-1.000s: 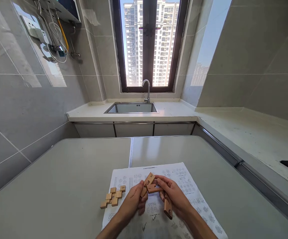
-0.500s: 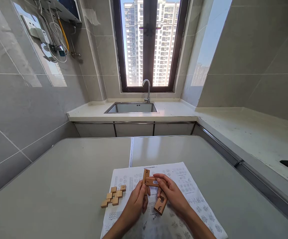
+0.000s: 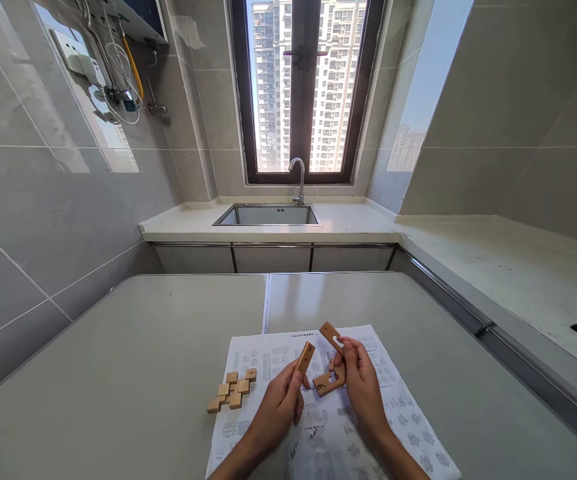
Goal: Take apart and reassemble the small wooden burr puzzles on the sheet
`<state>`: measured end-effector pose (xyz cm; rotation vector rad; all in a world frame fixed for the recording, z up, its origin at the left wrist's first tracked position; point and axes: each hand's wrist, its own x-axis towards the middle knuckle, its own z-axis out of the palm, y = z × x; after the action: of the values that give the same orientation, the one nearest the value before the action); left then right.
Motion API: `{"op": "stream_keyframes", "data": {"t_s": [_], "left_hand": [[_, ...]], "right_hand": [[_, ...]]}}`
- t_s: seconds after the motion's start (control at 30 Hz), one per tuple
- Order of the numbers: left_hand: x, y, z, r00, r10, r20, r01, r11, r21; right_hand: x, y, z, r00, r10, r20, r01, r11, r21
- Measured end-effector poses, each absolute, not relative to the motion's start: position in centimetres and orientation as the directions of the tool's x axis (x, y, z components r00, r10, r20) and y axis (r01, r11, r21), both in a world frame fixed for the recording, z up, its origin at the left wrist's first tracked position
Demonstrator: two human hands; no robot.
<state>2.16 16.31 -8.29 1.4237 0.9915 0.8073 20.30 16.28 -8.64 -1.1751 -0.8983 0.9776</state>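
Note:
My left hand [image 3: 282,399] is closed on a wooden puzzle piece marked 2 [image 3: 305,358], which tilts up to the right. Two more wooden pieces are in my right hand [image 3: 362,383]: a notched piece marked 1 [image 3: 329,333] pinched at the fingertips, and a notched piece marked 3 [image 3: 324,383] held lower against the fingers. A gap separates the pieces of one hand from those of the other. Below both hands lies a printed sheet [image 3: 248,433] with small diagrams. Beside my left hand, at the sheet's left edge, sits a cluster of notched wooden pieces [image 3: 235,399].
The sheet rests on a pale table [image 3: 168,367] with a seam down its middle. Beyond it are a counter [image 3: 358,220] with a steel sink [image 3: 268,215] and faucet [image 3: 300,180], under a window. Another counter [image 3: 533,280] runs along the right.
My hands have moved apart, so the piece marked 2 no longer meets the piece marked 1. The right-hand pieces have turned, the piece marked 1 now pointing up and left.

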Motion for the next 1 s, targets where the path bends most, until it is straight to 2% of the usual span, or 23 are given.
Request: {"op": "stream_keyframes", "data": {"t_s": [0.13,0.3,0.73,1.0], "left_hand": [[2.8,15.8,-7.6,0.446,0.891,-0.083,0.089,0.048,0.995],[3.4,15.2,-7.2,0.458,0.884,-0.096,0.050,0.082,0.995],[3.1,14.6,-7.0,0.530,0.848,0.005,0.180,-0.119,0.976],[2.9,14.2,-6.3,0.551,0.834,0.022,0.241,-0.185,0.953]], "right_hand": [[20.5,16.2,-8.6,0.398,0.911,0.105,-0.067,0.143,-0.987],[20.0,15.8,-9.2,0.395,0.905,0.156,0.079,0.136,-0.988],[20.3,15.5,-9.4,0.411,0.879,0.243,0.270,0.137,-0.953],[20.3,15.3,-9.5,0.337,0.888,0.314,0.344,0.194,-0.919]]}}
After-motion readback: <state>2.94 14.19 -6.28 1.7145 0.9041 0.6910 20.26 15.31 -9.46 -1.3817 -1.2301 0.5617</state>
